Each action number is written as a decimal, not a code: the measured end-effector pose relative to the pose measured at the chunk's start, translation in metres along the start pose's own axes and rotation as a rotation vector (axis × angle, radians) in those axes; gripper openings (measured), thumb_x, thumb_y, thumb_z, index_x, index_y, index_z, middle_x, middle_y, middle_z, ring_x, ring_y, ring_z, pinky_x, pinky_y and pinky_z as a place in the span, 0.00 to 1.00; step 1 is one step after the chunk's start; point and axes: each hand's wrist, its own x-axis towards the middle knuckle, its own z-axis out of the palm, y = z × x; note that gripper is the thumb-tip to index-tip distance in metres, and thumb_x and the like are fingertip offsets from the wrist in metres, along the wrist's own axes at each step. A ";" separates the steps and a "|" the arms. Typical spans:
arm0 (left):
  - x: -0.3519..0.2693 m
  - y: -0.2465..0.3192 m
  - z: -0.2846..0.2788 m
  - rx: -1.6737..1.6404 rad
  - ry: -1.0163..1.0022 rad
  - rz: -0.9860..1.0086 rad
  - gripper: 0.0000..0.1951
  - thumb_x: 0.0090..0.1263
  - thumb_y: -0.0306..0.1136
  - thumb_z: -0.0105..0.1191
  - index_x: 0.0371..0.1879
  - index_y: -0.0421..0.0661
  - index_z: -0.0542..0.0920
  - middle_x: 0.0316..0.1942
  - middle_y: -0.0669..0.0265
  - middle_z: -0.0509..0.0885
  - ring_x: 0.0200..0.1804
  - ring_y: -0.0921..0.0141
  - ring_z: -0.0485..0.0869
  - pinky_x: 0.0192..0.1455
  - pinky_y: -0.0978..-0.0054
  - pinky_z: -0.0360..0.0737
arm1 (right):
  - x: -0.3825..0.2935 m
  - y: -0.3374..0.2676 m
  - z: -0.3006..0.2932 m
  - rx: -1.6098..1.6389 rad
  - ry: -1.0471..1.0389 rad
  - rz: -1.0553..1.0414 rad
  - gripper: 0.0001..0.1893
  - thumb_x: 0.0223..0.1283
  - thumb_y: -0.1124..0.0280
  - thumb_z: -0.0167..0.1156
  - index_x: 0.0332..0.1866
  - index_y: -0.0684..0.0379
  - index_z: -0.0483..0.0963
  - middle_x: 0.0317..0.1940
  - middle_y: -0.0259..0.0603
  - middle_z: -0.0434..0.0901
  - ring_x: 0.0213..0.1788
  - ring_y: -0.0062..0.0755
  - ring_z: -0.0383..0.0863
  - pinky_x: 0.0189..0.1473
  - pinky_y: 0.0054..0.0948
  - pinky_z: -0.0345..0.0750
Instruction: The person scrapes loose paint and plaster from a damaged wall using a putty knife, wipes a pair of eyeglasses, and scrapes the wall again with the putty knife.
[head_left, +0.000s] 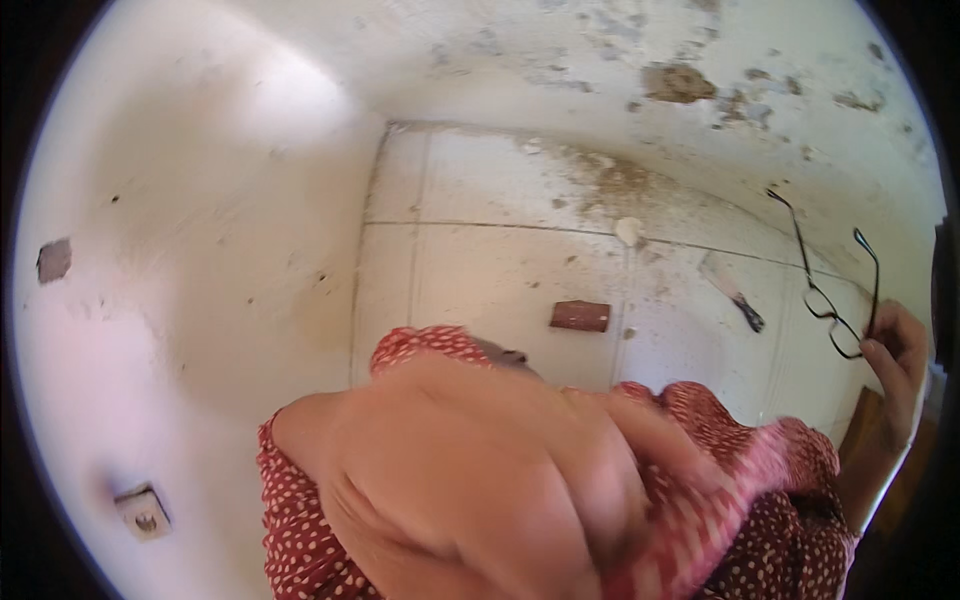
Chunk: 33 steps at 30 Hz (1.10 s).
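My left hand (465, 465) fills the lower middle, very near the camera and blurred, with its back up and fingers bent over a raised bunch of red and white patterned fabric (675, 525); its fingertips are partly hidden. At the right edge my right hand (896, 349) pinches thin dark-rimmed eyeglasses (834, 316) by one side, with their temples unfolded and pointing up and away. Red polka-dot clothing (307, 525) hangs around and below my left hand. Beyond it, a reddish-brown block (581, 316) and a putty knife with a dark handle (748, 313) lie on the floor.
White floor tiles (480, 270) meet two pale walls. The far wall has flaking, damaged plaster (679, 82), with brown debris (619, 184) and a pale chip (628, 230) below. An electrical socket (145, 515) is on the left wall. Something brown (862, 424) stands at the lower right.
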 end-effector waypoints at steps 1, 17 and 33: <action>0.006 0.013 -0.009 0.210 0.064 -0.255 0.08 0.67 0.28 0.59 0.41 0.37 0.81 0.40 0.53 0.82 0.42 0.59 0.82 0.54 0.58 0.78 | -0.005 -0.004 -0.002 0.004 0.034 -0.011 0.16 0.45 0.78 0.60 0.44 0.65 0.73 0.37 0.36 0.73 0.42 0.25 0.71 0.49 0.27 0.68; 0.024 -0.022 -0.025 0.957 -0.031 -0.620 0.26 0.57 0.28 0.68 0.55 0.37 0.74 0.44 0.59 0.77 0.37 0.72 0.76 0.40 0.76 0.77 | -0.010 -0.058 0.004 -0.127 -0.183 -0.625 0.08 0.43 0.85 0.61 0.31 0.64 0.78 0.29 0.43 0.80 0.28 0.27 0.79 0.31 0.23 0.73; 0.040 0.014 0.015 0.647 -0.269 0.014 0.11 0.53 0.18 0.67 0.35 0.41 0.85 0.35 0.64 0.81 0.28 0.77 0.78 0.25 0.86 0.72 | -0.049 -0.091 -0.022 0.104 -0.366 -0.902 0.10 0.44 0.86 0.67 0.31 0.60 0.85 0.35 0.47 0.83 0.29 0.28 0.83 0.31 0.22 0.80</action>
